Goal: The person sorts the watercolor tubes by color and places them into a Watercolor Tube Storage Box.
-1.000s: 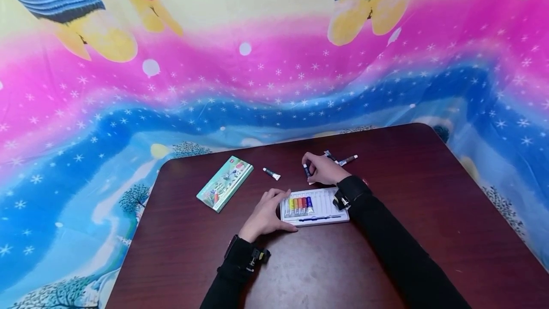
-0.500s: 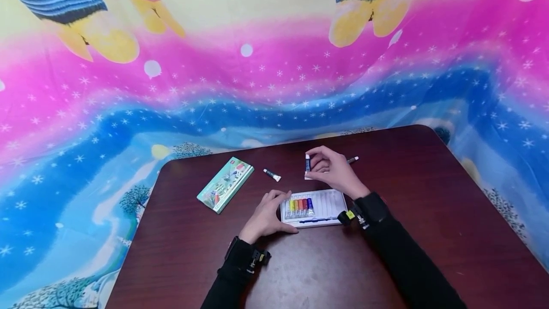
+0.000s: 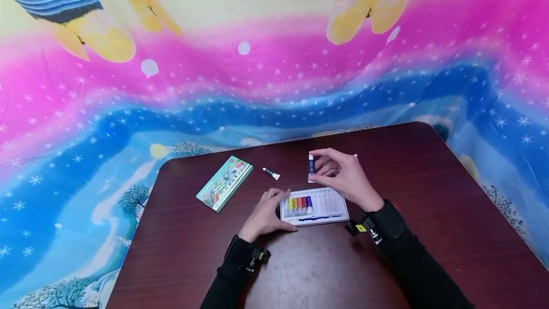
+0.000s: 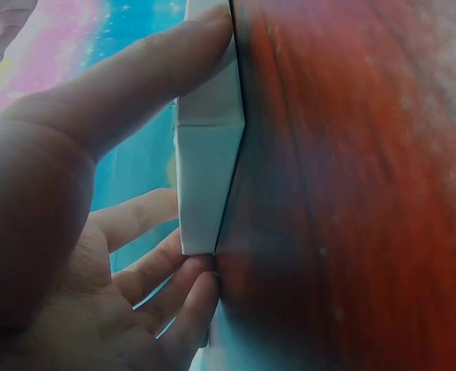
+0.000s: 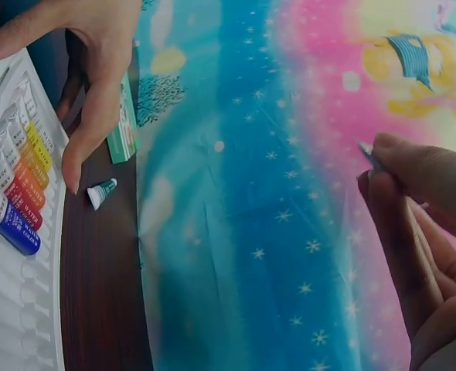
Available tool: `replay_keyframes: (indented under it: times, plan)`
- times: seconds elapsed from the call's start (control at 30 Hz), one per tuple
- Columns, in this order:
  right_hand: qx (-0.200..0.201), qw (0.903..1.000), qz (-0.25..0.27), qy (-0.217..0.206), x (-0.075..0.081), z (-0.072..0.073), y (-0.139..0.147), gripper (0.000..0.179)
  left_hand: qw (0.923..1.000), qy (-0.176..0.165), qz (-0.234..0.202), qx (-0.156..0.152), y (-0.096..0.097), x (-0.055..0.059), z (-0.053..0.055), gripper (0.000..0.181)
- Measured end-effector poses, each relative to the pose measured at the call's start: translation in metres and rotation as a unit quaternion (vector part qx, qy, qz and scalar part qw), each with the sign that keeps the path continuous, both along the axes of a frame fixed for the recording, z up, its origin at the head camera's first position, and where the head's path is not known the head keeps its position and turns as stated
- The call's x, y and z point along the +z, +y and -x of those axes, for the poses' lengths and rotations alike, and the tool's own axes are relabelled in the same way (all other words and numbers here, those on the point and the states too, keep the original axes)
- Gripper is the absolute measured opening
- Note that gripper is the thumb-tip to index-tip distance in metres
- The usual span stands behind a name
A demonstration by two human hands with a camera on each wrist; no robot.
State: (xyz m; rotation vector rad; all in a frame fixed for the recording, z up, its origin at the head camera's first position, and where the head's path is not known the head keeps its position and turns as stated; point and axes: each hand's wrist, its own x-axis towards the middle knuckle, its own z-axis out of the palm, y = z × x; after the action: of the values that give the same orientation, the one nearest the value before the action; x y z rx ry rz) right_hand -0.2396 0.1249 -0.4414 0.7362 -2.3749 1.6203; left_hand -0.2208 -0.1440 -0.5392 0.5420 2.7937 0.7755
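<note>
My right hand pinches a dark paint tube between thumb and fingertips, holding it upright, white cap up, just beyond the white plastic tray. Only a small end of that tube shows in the right wrist view. My left hand grips the tray's left end, thumb along the near side and fingers round the end and far side; the tray's side wall fills the gap in the left wrist view. Yellow, orange, red and blue paint tubes lie in the tray's left slots. A blue paintbrush lies along its near edge.
A loose dark tube with a white cap lies beyond the tray, left of my right hand. Further left is a green illustrated box. A tube's white tip peeks out behind my right hand. A patterned cloth hangs behind the table.
My right hand has lifted the dark tube from the table, turned it to face me and drawn back slightly to the right. My left hand has stayed on the tray.
</note>
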Motion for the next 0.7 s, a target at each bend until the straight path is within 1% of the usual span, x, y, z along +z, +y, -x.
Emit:
replay_keyframes:
  times: [0.1,0.23,0.3,0.37,0.43,0.53,0.63,0.7]
  plan:
    - [-0.011,0.9998,-0.015,0.005,0.0,-0.001,-0.001,0.055,1.0,0.002,0.001,0.001,0.0,0.0,0.0,0.108]
    - [-0.017,0.9997,-0.019,-0.004,-0.001,-0.002,0.0,0.054,1.0,-0.001,0.001,0.0,0.0,0.001,0.0,0.108]
    - [-0.012,0.9997,-0.018,-0.013,-0.003,-0.003,0.001,0.054,1.0,-0.003,0.002,0.0,0.0,0.001,0.0,0.108]
    - [-0.001,0.9995,-0.018,-0.024,-0.01,-0.003,0.002,0.053,1.0,-0.002,0.003,-0.001,0.0,0.001,0.0,0.108]
    - [0.011,0.9989,-0.026,-0.037,-0.022,-0.003,0.003,0.053,1.0,-0.002,0.001,-0.002,0.001,0.001,0.0,0.108]
    - [0.029,0.9962,-0.051,-0.065,-0.047,-0.004,0.004,0.052,1.0,-0.003,-0.001,-0.004,0.0,0.001,0.0,0.108]
    - [0.047,0.9908,-0.081,-0.098,-0.073,-0.004,0.004,0.051,1.0,-0.005,-0.003,-0.002,0.0,0.001,-0.001,0.108]
    - [0.054,0.9874,-0.091,-0.117,-0.086,-0.003,0.002,0.05,1.0,-0.006,-0.002,-0.001,0.001,0.001,-0.001,0.108]
